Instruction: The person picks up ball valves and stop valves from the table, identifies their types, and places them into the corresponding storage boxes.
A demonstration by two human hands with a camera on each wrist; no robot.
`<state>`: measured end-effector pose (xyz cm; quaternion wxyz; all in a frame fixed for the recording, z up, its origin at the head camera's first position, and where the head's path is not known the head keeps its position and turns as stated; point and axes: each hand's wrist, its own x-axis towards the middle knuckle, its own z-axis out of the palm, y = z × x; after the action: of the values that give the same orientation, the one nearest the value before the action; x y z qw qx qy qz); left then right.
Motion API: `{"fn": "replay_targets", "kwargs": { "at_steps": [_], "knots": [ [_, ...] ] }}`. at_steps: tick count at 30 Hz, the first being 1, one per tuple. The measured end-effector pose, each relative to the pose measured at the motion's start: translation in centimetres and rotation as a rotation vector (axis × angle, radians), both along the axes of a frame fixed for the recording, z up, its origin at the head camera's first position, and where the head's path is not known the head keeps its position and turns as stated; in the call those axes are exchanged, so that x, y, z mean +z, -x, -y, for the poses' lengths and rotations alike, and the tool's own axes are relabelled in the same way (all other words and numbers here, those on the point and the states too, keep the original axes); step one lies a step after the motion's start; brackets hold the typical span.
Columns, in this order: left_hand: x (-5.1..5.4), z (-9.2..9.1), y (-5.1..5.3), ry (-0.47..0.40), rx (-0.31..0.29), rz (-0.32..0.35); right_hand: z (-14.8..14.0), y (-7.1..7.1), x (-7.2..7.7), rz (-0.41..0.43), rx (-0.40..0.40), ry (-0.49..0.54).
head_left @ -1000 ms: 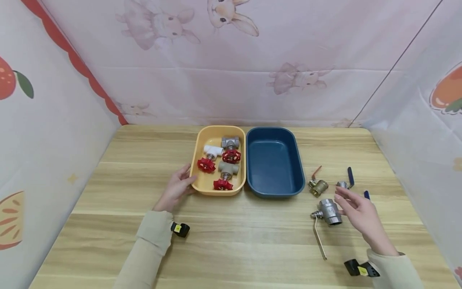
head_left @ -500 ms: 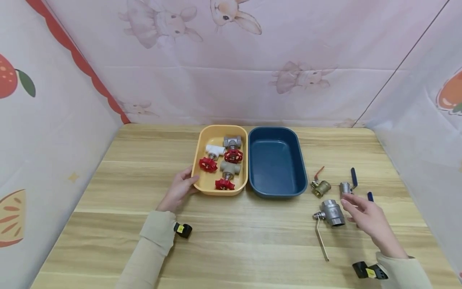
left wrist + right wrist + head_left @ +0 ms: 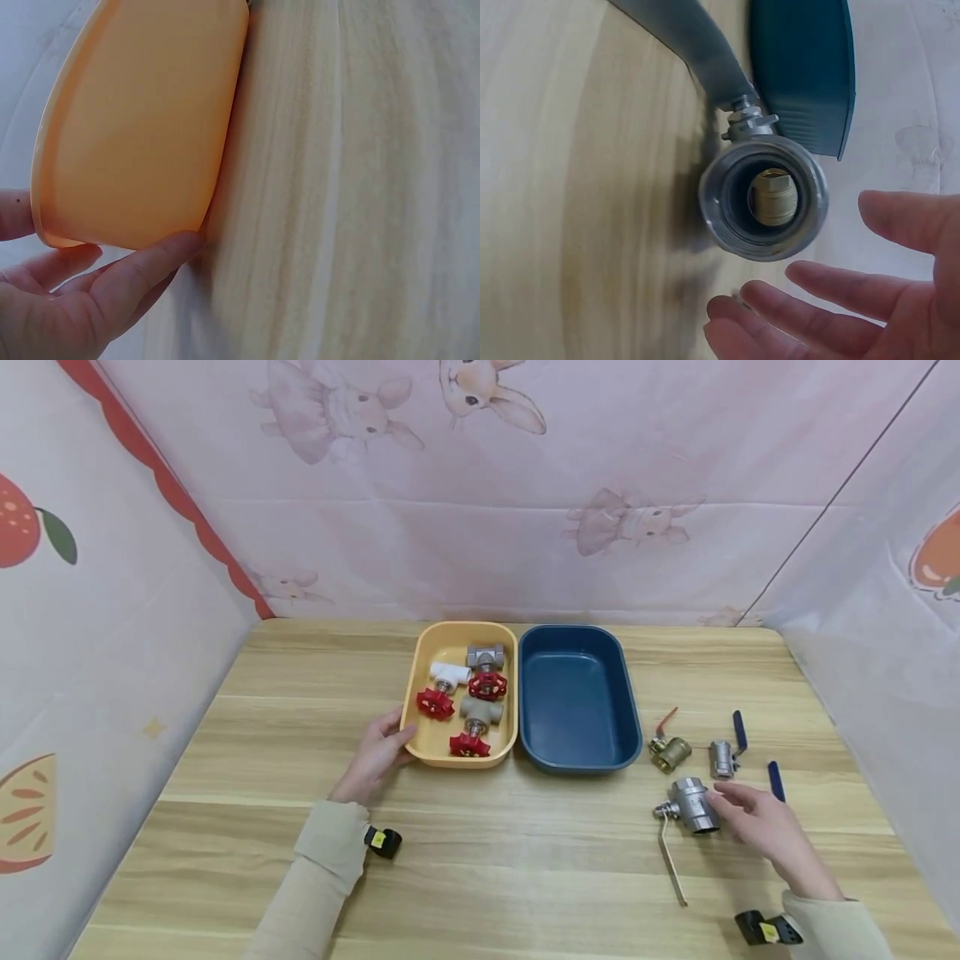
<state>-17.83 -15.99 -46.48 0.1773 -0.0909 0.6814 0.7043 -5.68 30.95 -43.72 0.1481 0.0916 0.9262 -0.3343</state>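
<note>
My left hand (image 3: 372,758) grips the near left corner of a yellow tray (image 3: 412,710), thumb at the rim and fingers along the outer wall (image 3: 142,135). In the tray lie a white valve (image 3: 450,673), a silver valve (image 3: 486,657) and a grey valve (image 3: 482,711), each with a red handwheel. My right hand (image 3: 768,831) is beside a large silver ball valve (image 3: 695,806), fingers extended and apart. In the right wrist view, the round mouth of that ball valve (image 3: 810,199) faces the camera, a little away from the fingertips.
A blue tray (image 3: 633,727) stands against the yellow one, nothing in it. Behind the large valve lie a brass ball valve (image 3: 672,754) with a red lever and a silver ball valve (image 3: 722,760) with a blue lever. Another blue lever (image 3: 776,781) shows behind my right hand.
My right hand has drawn back towards me, from over the small silver ball valve to the large one's right side, uncovering the small one. My left hand has stayed on the yellow tray.
</note>
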Motion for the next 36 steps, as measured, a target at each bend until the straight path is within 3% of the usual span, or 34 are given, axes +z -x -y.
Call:
{"fn": "replay_targets", "kwargs": {
  "at_steps": [9, 17, 24, 36],
  "knots": [
    [0.0, 0.0, 0.0, -0.007, -0.011, -0.010, 0.3, 0.2, -1.0, -0.087, 0.045, -0.050],
    [-0.2, 0.0, 0.1, 0.025, -0.008, -0.023, 0.6, 0.3, -1.1, -0.025, 0.030, -0.031],
    [0.0, 0.0, 0.0, 0.008, -0.001, 0.000, 1.0, 0.2, -1.5, 0.033, -0.028, 0.060],
    [-0.2, 0.0, 0.1, 0.042, 0.008, 0.000, 1.0, 0.3, -1.7, -0.042, -0.034, -0.081]
  ]
}}
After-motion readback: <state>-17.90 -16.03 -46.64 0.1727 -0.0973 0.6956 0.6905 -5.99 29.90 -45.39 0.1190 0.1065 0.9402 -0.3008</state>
